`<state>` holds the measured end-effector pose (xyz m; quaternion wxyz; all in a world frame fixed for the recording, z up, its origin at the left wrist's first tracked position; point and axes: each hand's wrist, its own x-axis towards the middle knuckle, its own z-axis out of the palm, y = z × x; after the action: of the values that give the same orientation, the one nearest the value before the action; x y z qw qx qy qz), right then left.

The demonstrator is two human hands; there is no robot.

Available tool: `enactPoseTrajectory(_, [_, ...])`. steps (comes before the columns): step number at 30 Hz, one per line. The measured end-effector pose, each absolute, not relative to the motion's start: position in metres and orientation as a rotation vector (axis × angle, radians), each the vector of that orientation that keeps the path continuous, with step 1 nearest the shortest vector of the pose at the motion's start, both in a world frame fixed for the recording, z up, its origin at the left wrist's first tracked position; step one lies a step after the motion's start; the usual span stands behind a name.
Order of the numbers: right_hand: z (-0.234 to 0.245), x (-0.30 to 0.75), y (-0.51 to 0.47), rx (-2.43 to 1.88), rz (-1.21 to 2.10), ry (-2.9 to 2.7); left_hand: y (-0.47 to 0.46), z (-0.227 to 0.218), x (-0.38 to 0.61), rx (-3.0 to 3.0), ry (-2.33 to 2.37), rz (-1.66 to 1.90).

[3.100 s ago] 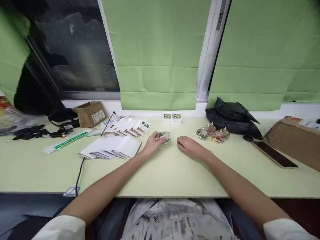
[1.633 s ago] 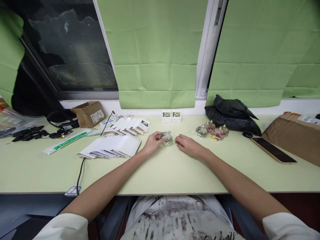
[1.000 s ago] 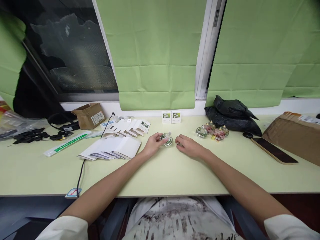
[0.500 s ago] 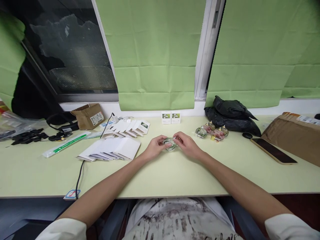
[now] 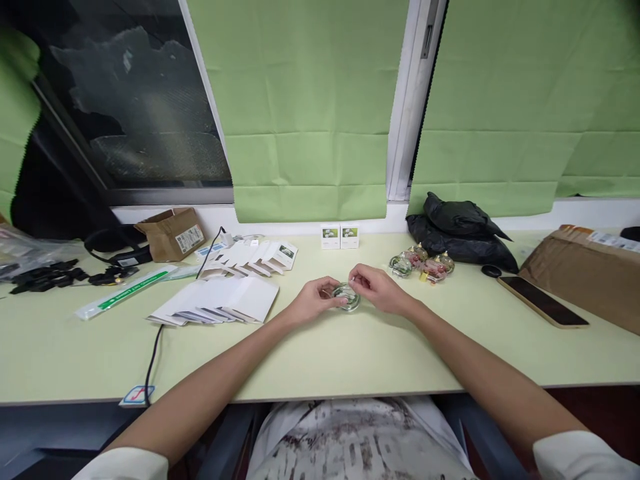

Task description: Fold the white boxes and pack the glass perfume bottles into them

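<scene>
A small, round, clear ornament (image 5: 352,301) with green and white inside is tilted over the middle of the table. My left hand (image 5: 314,301) grips its left side, the thumb lying across its front face. My right hand (image 5: 376,289) is closed in a pinch at the upper right edge of the ornament; whatever its fingertips hold is too small to make out. Several similar clear ornaments (image 5: 401,265), some pinkish with gold tips, lie together farther right. Behind my hands stand two small white boxes (image 5: 331,237) with green pictures.
Folded white cartons (image 5: 255,297) lie in two groups to the left, beside a black cable (image 5: 153,363). An open brown box (image 5: 173,235) stands at the back left. On the right are black plastic bags (image 5: 465,240), a phone (image 5: 543,302) and a large brown package (image 5: 575,273).
The ornament has shifted a little right and toward me, and more of its face shows. My right fingers now pinch slightly above its edge. The view has also shifted slightly.
</scene>
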<state>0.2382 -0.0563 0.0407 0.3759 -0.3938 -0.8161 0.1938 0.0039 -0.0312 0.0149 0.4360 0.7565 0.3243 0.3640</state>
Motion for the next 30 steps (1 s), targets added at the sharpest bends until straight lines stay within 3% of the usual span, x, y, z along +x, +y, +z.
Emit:
enactPoseTrajectory(5, [0.057, 0.266, -0.050, -1.088, 0.492, -2.082, -0.026, 0.015, 0.000, 1.851, 0.828, 0.995])
enactPoseTrajectory(14, [0.094, 0.342, -0.051, -1.583, 0.147, -2.142, -0.019, 0.014, -0.007, 1.865, 0.954, 1.060])
enactPoseTrajectory(30, [0.080, 0.399, -0.031, -2.122, -0.092, -2.004, -0.019, 0.014, -0.009, 1.936, 0.965, 1.014])
